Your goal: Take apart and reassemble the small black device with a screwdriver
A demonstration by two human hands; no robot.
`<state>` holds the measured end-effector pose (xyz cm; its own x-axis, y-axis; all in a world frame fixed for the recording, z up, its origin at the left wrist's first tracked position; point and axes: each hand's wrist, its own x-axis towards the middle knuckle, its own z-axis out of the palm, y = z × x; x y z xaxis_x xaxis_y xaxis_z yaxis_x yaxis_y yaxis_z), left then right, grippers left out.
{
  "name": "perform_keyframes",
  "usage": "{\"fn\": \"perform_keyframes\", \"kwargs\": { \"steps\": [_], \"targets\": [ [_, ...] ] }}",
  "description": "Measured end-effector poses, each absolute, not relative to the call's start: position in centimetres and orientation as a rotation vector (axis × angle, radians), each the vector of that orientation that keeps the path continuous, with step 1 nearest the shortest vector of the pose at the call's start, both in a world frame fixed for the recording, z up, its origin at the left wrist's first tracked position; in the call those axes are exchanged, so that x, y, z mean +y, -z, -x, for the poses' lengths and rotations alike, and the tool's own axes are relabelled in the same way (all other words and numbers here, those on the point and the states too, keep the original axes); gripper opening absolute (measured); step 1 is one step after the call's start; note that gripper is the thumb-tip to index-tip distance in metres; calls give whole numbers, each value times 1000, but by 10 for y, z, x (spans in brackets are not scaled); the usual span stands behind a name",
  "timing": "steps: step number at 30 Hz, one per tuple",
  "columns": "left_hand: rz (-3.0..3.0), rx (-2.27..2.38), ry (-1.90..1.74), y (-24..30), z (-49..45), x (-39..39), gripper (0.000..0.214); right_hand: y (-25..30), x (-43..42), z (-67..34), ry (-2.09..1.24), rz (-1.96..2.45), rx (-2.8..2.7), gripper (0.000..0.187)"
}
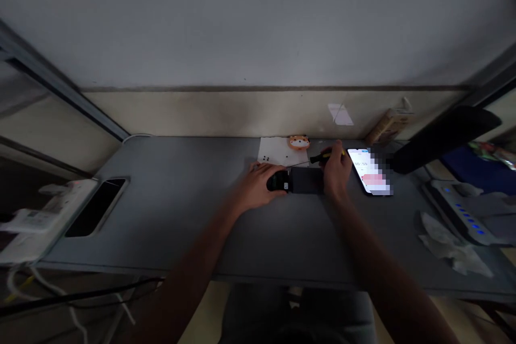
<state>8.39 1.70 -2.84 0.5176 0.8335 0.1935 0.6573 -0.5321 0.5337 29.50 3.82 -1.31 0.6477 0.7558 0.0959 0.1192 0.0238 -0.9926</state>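
On a long grey desk (173, 215), a flat dark rectangular case (307, 180) lies between the hands. The left hand (258, 185) cups a rounded black piece (277, 181) at its end; the right hand (336, 172) curls around a black-and-yellow screwdriver (320, 157), just beside a lit smartphone (366, 171).

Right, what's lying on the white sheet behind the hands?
A few small black items lie on the white sheet. Its near edge is hidden by the left hand and a dark block, so anything lying there cannot be seen.
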Motion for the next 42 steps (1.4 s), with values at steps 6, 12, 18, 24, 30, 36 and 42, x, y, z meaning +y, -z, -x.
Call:
{"fn": "perform_keyframes", "kwargs": {
  "steps": [6, 12, 18, 24, 30, 36, 42],
  "targets": [
    [-2361, 1227, -601, 32, -83, 20, 60, 9, 40, -294, -595, 1513, -693, 54],
    [-2356, 1210, -594, 31, -82, 21, 58, 10, 40, -293, -601, 1495, -689, 56],
    [-2328, 1225, -635, 30, -84, 20, 54, 5, 37, -295, -587, 1475, -658, 57],
    [-2320, 1236, -643, 31, -84, 20, 51, 3, 34, -294, -594, 1412, -707, 57],
    [-2315, 1237, -676, 33, -84, 21, 51, 2, 29, -291, -590, 1397, -806, 55],
    [-2274, 1255, -697, 36, -85, 21, 53, 1, 21, -283, -481, 1321, -1086, 55],
    [-2235, 1289, -693, 38, -88, 20, 57, 4, 19, -280, -436, 1292, -1190, 53]
  ]
}}
